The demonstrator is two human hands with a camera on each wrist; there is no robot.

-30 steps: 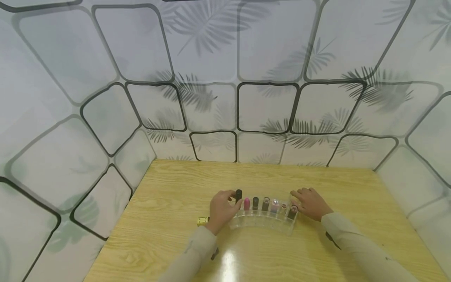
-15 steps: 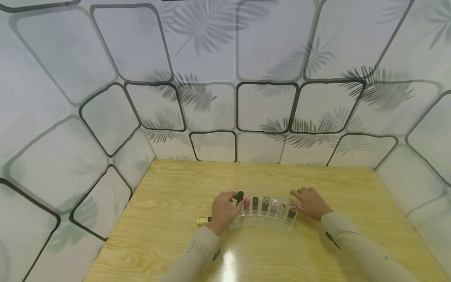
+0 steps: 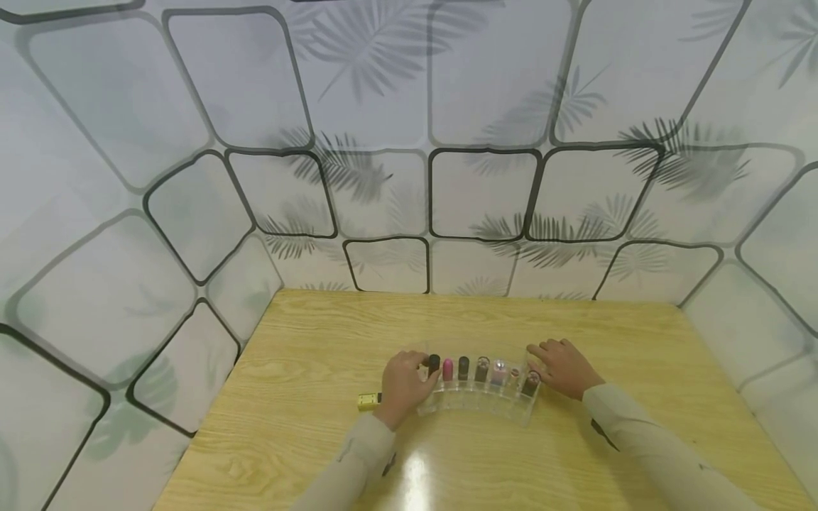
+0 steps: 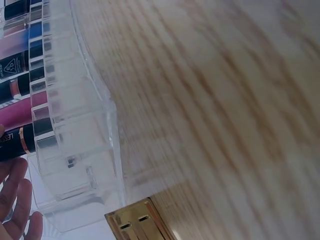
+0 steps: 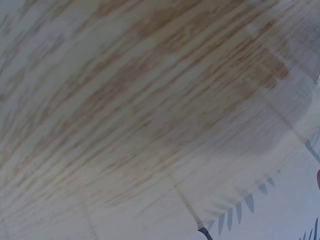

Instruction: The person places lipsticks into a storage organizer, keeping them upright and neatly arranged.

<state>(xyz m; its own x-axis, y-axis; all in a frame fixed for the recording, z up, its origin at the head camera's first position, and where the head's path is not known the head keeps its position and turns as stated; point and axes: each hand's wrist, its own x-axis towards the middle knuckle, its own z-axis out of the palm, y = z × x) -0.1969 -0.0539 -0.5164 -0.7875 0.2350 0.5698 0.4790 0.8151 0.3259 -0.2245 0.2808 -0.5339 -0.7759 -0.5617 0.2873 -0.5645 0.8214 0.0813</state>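
Note:
My left hand (image 3: pixel 405 387) pinches a black lipstick (image 3: pixel 434 364) at the left end of a clear lipstick organizer (image 3: pixel 476 402). In the left wrist view this lipstick (image 4: pixel 19 142) shows a coppery ring and pale letters, its base inside a slot beside a pink tube (image 4: pixel 24 112). Fingers (image 4: pixel 19 200) of the left hand lie just below it. My right hand (image 3: pixel 562 369) holds the organizer's right end, its fingertips at the back corner. A row of lipsticks fills the back tier: the pink one (image 3: pixel 448 370), dark ones (image 3: pixel 482 369) and a pale pink one (image 3: pixel 499 372).
A gold case (image 3: pixel 368 402) with a black end lies on the wooden table (image 3: pixel 307 355), left of the organizer. It also shows in the left wrist view as a gold block (image 4: pixel 140 220). Patterned white walls (image 3: pixel 383 191) enclose the table's back and sides.
The black lipstick in my left hand has gone down into the organizer's left end slot, after a slight shift right. My right hand stays in place.

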